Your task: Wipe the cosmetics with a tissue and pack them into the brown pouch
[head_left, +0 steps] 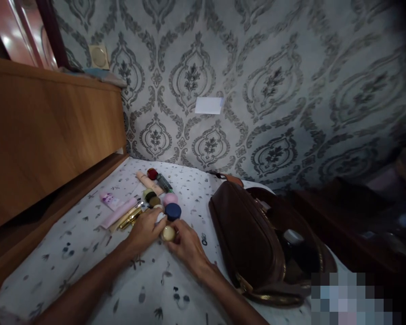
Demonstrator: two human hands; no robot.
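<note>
My right hand (pixel 188 246) is closed around a small round jar with a pale gold lid (pixel 168 233). Beside it, my left hand (pixel 145 231) has its fingers closed on a small white item (pixel 160 218) whose kind I cannot make out. Just beyond both hands are a round dark blue container (pixel 173 211) and a round pink one (pixel 170 199). Several gold tubes (pixel 131 217) lie left of my left hand, next to a long pink tube (pixel 119 213). Farther back, a peach tube (pixel 149 182) lies near a dark bottle (pixel 164 183) and a round red item (pixel 152 173).
An unzipped brown leather bag (pixel 245 234) stands to the right on the patterned white sheet (pixel 131 289). Wooden furniture (pixel 54 135) borders the left side. A papered wall (pixel 223 58) closes off the back. A lilac tube (pixel 110 200) lies at the left.
</note>
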